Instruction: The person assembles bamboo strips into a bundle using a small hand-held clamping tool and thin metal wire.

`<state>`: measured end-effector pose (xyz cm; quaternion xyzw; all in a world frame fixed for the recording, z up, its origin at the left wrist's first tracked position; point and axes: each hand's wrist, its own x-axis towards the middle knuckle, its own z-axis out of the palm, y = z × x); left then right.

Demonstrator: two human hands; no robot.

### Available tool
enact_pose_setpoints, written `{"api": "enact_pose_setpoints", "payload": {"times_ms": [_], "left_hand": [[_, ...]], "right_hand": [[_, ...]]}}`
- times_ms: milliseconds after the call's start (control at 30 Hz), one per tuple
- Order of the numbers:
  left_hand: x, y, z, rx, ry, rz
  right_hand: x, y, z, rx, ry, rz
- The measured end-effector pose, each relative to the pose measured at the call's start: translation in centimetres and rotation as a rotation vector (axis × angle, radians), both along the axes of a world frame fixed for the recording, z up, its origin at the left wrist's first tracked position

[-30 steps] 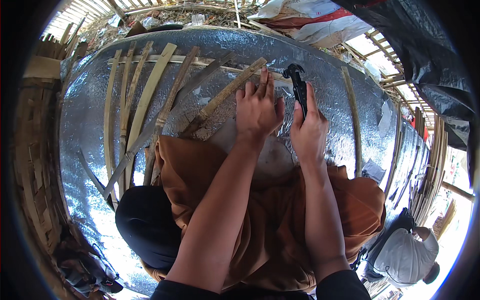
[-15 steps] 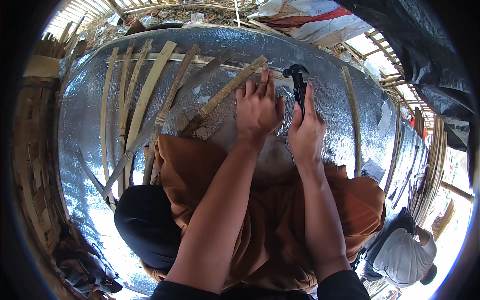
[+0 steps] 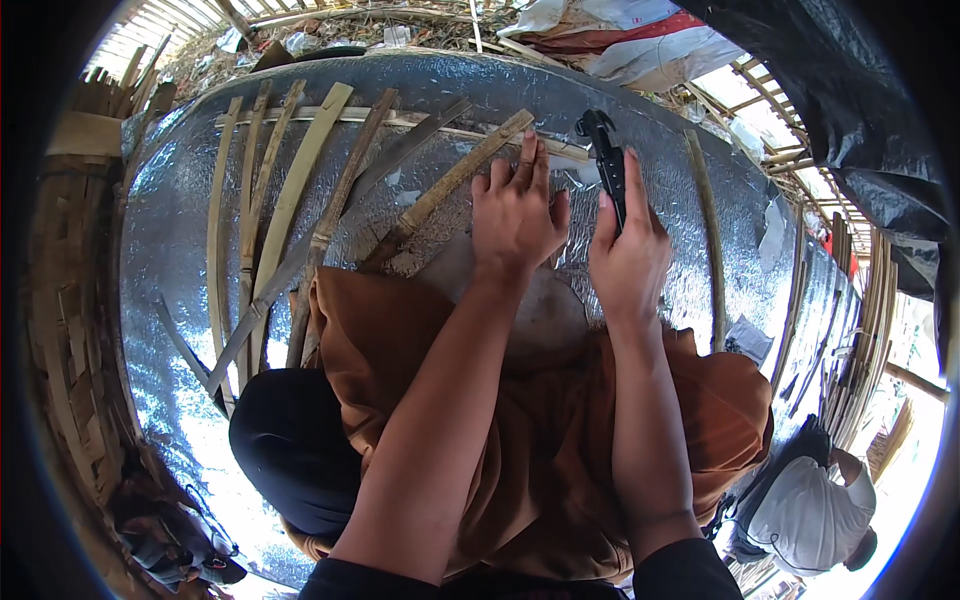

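My right hand (image 3: 630, 255) is wrapped round the handle of a black claw hammer (image 3: 608, 165), whose head points away from me, raised at the right of my left hand. Palm down, my left hand (image 3: 513, 222) has its index and middle fingers stretched forward and its thumb apart. The index fingertip touches or lies just beside the far end of a split bamboo strip (image 3: 450, 187) that slants up to the right. Under that end runs a pale bamboo crosspiece (image 3: 400, 118). Whether a small thing sits under my left fingertips is hidden.
Several bamboo strips (image 3: 300, 185) lie across the crosspiece at left, on a silvery foil sheet (image 3: 165, 250). A single strip (image 3: 708, 235) lies at right. Brown cloth (image 3: 520, 430) covers my lap. Another person in a white shirt (image 3: 805, 515) sits at lower right, near a bamboo pile (image 3: 870, 330).
The hammer and my right hand have moved a little to the right, away from the bamboo strip's end, and the hammer has turned. My left hand has stayed in place.
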<state>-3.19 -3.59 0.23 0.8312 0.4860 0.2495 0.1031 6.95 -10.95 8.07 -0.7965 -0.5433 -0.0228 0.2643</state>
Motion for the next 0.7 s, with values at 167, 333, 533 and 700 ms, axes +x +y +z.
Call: {"api": "enact_pose_setpoints", "payload": {"times_ms": [167, 333, 533, 700], "left_hand": [[0.0, 0.0, 0.2, -0.012, -0.006, -0.005], [-0.1, 0.0, 0.2, 0.005, 0.0, -0.009], [0.0, -0.1, 0.0, 0.01, -0.003, -0.001], [-0.2, 0.0, -0.2, 0.013, -0.003, -0.001]], "right_hand": [[-0.1, -0.1, -1.3, -0.14, -0.006, 0.003], [-0.4, 0.0, -1.0, -0.131, -0.002, 0.007], [-1.0, 0.5, 0.1, 0.119, 0.005, 0.029], [-1.2, 0.0, 0.0, -0.311, 0.035, -0.027]]}}
